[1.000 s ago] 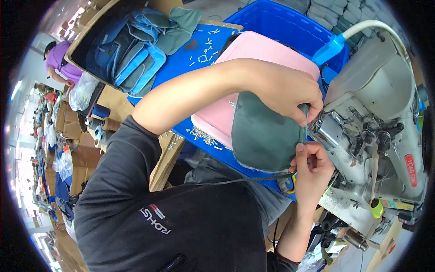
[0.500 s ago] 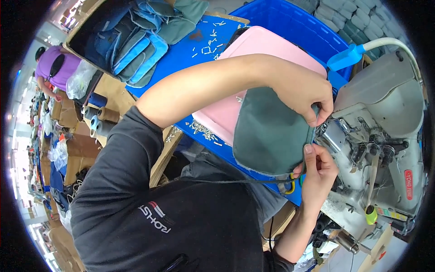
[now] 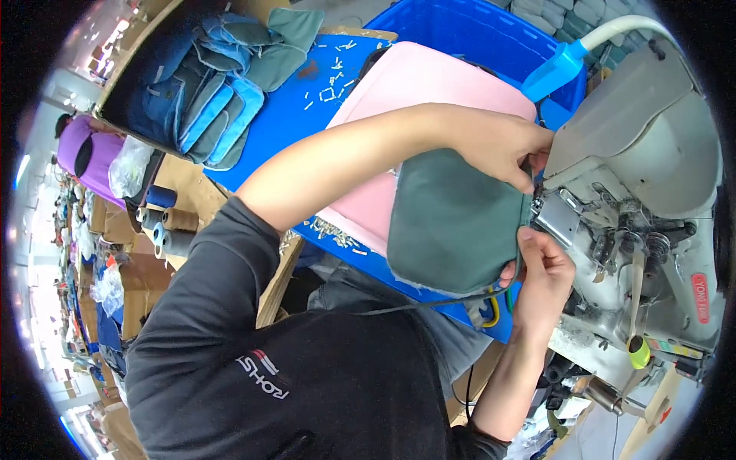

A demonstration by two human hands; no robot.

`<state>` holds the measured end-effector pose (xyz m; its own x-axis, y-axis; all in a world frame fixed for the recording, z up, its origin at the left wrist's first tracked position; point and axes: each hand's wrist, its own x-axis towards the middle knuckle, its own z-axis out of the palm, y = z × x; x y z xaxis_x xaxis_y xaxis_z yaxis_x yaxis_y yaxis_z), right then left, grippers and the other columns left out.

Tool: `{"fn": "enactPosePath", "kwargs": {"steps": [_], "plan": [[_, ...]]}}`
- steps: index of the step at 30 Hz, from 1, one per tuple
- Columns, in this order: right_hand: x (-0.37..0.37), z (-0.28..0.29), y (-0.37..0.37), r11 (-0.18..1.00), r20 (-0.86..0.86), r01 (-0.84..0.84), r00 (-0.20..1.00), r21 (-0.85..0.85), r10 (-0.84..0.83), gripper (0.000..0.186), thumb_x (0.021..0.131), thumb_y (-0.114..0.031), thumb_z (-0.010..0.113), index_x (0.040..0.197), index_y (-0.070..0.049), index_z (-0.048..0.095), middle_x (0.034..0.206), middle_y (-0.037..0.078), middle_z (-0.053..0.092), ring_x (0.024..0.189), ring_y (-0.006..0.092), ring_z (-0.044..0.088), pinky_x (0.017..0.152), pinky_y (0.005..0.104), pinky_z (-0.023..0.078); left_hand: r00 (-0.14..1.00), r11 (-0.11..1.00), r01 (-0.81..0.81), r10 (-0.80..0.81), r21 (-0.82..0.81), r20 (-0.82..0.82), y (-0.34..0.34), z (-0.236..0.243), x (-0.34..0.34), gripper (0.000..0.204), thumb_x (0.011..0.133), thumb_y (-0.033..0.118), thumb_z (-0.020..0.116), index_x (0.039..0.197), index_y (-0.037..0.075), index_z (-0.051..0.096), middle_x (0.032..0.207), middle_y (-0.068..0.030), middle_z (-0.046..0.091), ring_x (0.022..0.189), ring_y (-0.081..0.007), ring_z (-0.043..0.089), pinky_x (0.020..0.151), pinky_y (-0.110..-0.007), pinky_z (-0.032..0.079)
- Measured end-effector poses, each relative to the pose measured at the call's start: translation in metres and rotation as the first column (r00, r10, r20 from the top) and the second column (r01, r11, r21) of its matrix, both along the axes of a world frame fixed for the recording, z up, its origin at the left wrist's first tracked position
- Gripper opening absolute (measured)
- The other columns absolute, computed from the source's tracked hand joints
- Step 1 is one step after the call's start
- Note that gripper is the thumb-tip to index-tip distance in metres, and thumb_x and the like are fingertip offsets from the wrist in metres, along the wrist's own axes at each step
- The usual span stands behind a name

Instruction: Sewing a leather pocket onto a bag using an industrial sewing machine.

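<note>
A dark green fabric panel (image 3: 456, 222) with rounded corners lies over a pink board. At its upper right edge, my left hand (image 3: 517, 149) is closed on the fabric, close beside the sewing machine (image 3: 644, 146); some fingertips are hidden behind the hand and machine head. Lower on the same edge, my right hand (image 3: 543, 268) pinches the panel between thumb and fingers. A narrow dark strip (image 3: 418, 307) runs from beneath the right hand leftward across my lap. The machine's metal foot area (image 3: 556, 215) sits just right of the panel edge.
The pink board (image 3: 406, 77) rests on a blue table (image 3: 287, 115) scattered with thread scraps (image 3: 337, 236). A box of fabric pieces (image 3: 115, 107) stands upper left, a blue bin (image 3: 460, 31) behind. A blue-headed lamp (image 3: 556, 70) overhangs. Another person (image 3: 88, 157) works far left.
The view has shifted slightly. Both hands and the panel edge sit closer to the machine's foot area, and my right hand is a little higher along the edge. Both keep hold.
</note>
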<state>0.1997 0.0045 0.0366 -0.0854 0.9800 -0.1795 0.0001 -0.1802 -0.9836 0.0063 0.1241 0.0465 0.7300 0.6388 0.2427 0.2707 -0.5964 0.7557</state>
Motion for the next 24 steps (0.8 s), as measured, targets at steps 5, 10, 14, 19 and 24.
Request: {"fn": "enactPosePath", "kwargs": {"steps": [5,10,14,19,24], "plan": [[0.001,-0.001,0.008,0.989,-0.023,0.139,0.99,-0.056,-0.141,0.017,0.094,-0.01,0.063,0.088,0.004,0.068,0.06,0.004,0.059,0.046,0.0108,0.055,0.045,0.0237,0.044,0.996,0.979,0.094,-0.092,-0.182,0.018,0.02,-0.002,0.016,0.034,0.079,0.0,0.066,0.113,-0.004,0.06,0.092,-0.0096,0.067,0.089,-0.0125,0.058,0.076,-0.03,0.048],[-0.007,-0.001,0.01,0.977,-0.098,0.206,0.973,-0.057,-0.211,0.019,0.093,-0.014,0.064,0.084,0.001,0.069,0.06,0.004,0.061,0.047,0.0093,0.054,0.047,0.0212,0.041,0.995,0.977,0.087,-0.075,-0.193,0.069,0.021,0.007,0.02,0.037,0.078,-0.004,0.063,0.115,-0.005,0.061,0.098,-0.011,0.069,0.093,-0.0136,0.059,0.079,-0.029,0.048],[-0.011,-0.005,0.01,0.975,-0.109,0.217,0.969,-0.056,-0.222,0.019,0.093,-0.015,0.065,0.082,0.0,0.069,0.06,0.003,0.061,0.047,0.0093,0.054,0.046,0.0205,0.036,0.997,0.969,0.035,-0.016,-0.243,0.079,0.02,0.004,0.02,0.038,0.08,0.0,0.066,0.119,-0.001,0.062,0.109,-0.013,0.07,0.1,-0.0195,0.064,0.089,-0.032,0.048],[-0.014,-0.005,0.012,0.97,-0.124,0.238,0.962,-0.048,-0.242,0.019,0.093,-0.015,0.066,0.082,0.0,0.068,0.059,0.003,0.06,0.046,0.0101,0.055,0.046,0.0214,0.037,1.0,0.983,-0.001,0.002,-0.186,0.007,0.025,0.002,0.022,0.037,0.079,-0.001,0.063,0.116,-0.002,0.062,0.106,-0.0136,0.069,0.099,-0.0179,0.062,0.086,-0.032,0.048],[-0.018,-0.005,0.011,0.972,-0.121,0.235,0.964,-0.026,-0.237,0.021,0.092,-0.016,0.067,0.078,-0.001,0.066,0.059,0.002,0.059,0.046,0.011,0.055,0.045,0.0221,0.036,0.985,0.979,-0.169,0.172,-0.111,0.019,-0.001,0.002,0.019,0.037,0.077,-0.002,0.062,0.114,-0.003,0.059,0.102,-0.0163,0.067,0.097,-0.0242,0.063,0.083,-0.035,0.048]]}}
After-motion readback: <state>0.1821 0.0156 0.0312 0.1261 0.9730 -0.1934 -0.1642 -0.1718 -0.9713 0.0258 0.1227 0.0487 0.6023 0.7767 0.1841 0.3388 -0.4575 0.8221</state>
